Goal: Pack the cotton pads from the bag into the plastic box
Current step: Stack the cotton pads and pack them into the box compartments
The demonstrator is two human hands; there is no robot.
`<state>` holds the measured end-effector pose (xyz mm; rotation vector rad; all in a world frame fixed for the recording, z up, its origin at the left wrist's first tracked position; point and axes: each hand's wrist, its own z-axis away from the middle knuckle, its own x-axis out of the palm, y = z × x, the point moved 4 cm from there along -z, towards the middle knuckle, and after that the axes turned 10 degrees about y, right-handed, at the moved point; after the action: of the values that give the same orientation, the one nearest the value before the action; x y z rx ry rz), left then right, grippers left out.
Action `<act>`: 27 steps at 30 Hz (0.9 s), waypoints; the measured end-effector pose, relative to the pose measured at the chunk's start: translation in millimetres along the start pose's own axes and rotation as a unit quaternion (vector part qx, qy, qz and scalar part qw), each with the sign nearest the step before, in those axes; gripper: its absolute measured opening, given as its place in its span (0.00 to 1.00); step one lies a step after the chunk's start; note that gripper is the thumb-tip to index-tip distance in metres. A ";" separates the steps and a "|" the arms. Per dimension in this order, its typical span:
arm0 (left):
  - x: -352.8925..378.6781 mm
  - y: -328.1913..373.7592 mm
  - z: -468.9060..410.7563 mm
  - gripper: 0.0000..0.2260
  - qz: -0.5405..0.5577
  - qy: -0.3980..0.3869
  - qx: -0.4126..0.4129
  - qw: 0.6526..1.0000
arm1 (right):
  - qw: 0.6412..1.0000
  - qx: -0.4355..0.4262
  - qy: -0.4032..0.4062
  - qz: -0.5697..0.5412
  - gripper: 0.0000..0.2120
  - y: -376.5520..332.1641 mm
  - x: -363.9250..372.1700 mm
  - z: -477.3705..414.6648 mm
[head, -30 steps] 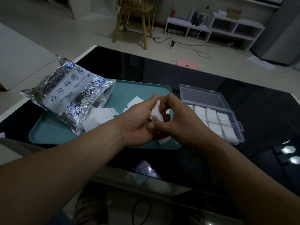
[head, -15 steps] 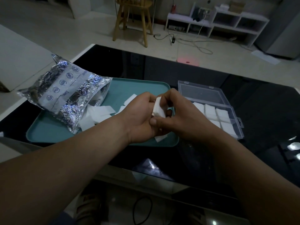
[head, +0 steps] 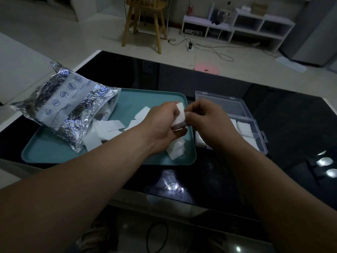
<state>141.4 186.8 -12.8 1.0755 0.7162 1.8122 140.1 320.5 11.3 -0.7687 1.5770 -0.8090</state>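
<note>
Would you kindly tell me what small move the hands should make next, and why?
Probably carry the stack of cotton pads right, into the plastic box: the left hand grips the stack above the teal tray, the right hand pinches its edge, and the box lies open just beside, partly filled.

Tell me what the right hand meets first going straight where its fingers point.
The stack of cotton pads that the left hand grips: the fingertips of the right hand are at its edge, maybe touching already.
</note>
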 end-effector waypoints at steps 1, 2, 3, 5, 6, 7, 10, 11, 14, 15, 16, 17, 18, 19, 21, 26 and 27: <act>1.9 -0.1 -2.0 0.20 -0.011 0.005 0.011 1.000 | 1.000 0.006 0.002 -0.005 0.03 0.9 0.1 -2.1; 4.0 0.8 -3.9 0.19 -0.029 0.012 0.026 0.999 | 1.000 0.009 0.006 -0.010 0.03 1.5 -0.5 -4.1; 7.9 1.7 -5.6 0.18 -0.045 0.013 0.040 0.998 | 1.000 0.008 0.010 -0.010 0.04 1.9 -1.8 -6.1; 17.5 3.0 -9.2 0.18 -0.070 0.003 0.056 0.996 | 1.000 0.010 0.019 0.000 0.04 4.6 -6.0 -10.4; 22.6 3.3 -11.7 0.18 -0.085 -0.005 0.061 0.994 | 1.000 0.016 0.023 0.003 0.04 6.2 -8.7 -13.1; 28.4 3.6 -16.0 0.19 -0.105 -0.012 0.069 0.992 | 0.999 0.026 0.029 0.005 0.04 7.5 -13.0 -17.6; 38.4 7.7 -34.3 0.23 -0.216 0.005 0.146 0.965 | 0.995 0.062 0.078 -0.020 0.06 17.2 -32.3 -36.8; 40.2 10.9 -40.7 0.22 -0.264 0.018 0.185 0.947 | 0.991 0.072 0.105 -0.026 0.06 23.5 -41.3 -44.9; 41.6 12.7 -54.8 0.16 -0.425 0.026 0.280 0.860 | 0.984 0.109 0.141 -0.012 0.07 48.6 -57.3 -59.2; 42.9 7.8 -59.3 0.15 -0.476 0.018 0.297 0.827 | 0.984 0.121 0.134 0.000 0.07 57.7 -57.4 -61.8; 42.2 2.5 -59.8 0.15 -0.517 0.005 0.309 0.798 | 0.984 0.126 0.124 0.014 0.06 63.2 -54.4 -61.3; 42.8 -4.1 -59.9 0.16 -0.550 -0.009 0.318 0.772 | 0.985 0.125 0.114 0.031 0.06 67.7 -50.3 -61.3; 43.7 -9.8 -59.1 0.17 -0.577 -0.020 0.326 0.748 | 0.986 0.118 0.107 0.046 0.05 70.1 -45.8 -61.6; 44.1 -14.9 -58.2 0.17 -0.601 -0.027 0.334 0.725 | 0.987 0.109 0.101 0.061 0.05 70.0 -41.2 -61.7; 43.1 -20.2 -56.9 0.16 -0.632 -0.026 0.346 0.693 | 0.987 0.098 0.092 0.090 0.04 69.4 -34.0 -62.5; 41.4 -18.7 -56.4 0.15 -0.642 -0.010 0.366 0.674 | 0.987 0.121 0.066 0.082 0.04 71.3 -34.5 -63.0; 41.2 -18.6 -56.4 0.15 -0.641 -0.010 0.365 0.675 | 0.988 0.124 0.060 0.075 0.04 70.9 -35.1 -62.7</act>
<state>89.0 229.7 -38.0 0.6370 1.6969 0.2297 79.5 394.2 -21.7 -0.4237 1.5830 -0.9339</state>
